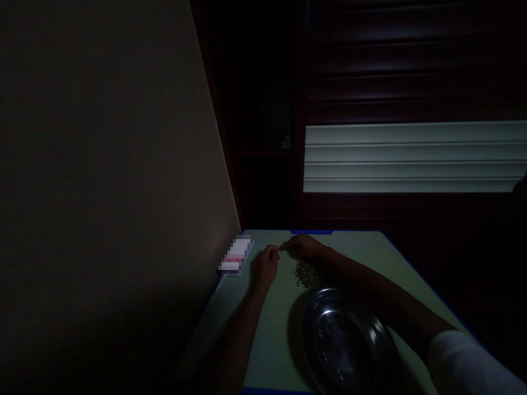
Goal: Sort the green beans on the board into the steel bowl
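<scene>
My left hand [267, 263] is raised over the table's far half, its thumb and fingers curled together in a pinch. Close to its right, my right hand [305, 247] reaches in with fingertips also pinched. A tiny pale sliver shows between the two sets of fingertips; its kind is too small and dark to tell. Just below my right hand lies a loose pile of small brown bits [305, 275], like seeds or beans, partly hidden by my right forearm. Nearer to me stands a round, shiny metal bowl [309, 323], left of my right forearm.
The pale green table [272, 340] has a blue edge. A flat white and red item [236, 255], blurred by pixelation, lies at its left edge by a wall [123, 164]. Dark wooden panelling [411, 82] with a pale slatted strip [411, 159] stands behind. Light is dim.
</scene>
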{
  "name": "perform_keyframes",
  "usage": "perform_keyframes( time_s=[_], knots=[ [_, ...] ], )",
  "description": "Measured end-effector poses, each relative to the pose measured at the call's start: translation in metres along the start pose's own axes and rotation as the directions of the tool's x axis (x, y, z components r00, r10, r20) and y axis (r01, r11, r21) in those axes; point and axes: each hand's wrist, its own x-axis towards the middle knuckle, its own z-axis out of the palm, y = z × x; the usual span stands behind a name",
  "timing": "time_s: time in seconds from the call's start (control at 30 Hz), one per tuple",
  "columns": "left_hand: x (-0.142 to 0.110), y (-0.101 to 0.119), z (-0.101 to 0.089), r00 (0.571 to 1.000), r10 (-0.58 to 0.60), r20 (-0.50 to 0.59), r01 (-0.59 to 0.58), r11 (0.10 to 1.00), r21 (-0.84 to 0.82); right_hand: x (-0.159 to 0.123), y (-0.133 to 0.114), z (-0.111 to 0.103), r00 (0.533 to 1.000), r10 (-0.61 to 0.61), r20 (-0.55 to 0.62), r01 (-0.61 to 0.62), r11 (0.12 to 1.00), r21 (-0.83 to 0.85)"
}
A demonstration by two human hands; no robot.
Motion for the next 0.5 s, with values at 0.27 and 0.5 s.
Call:
perform_keyframes(
  time_s=[0.27,0.5],
  knots=[
    [0.003,-0.001,0.005,1.000,0.020,0.006,-0.020,1.000,-0.021,-0.037,0.013,-0.026,0.999,0.042,-0.004,-0.042,0.999,0.020],
    [0.004,-0.006,0.003,0.999,0.036,0.015,-0.036,0.999,-0.007,-0.079,0.047,-0.059,0.950,0.244,-0.196,-0.256,0.966,-0.039]
  ],
)
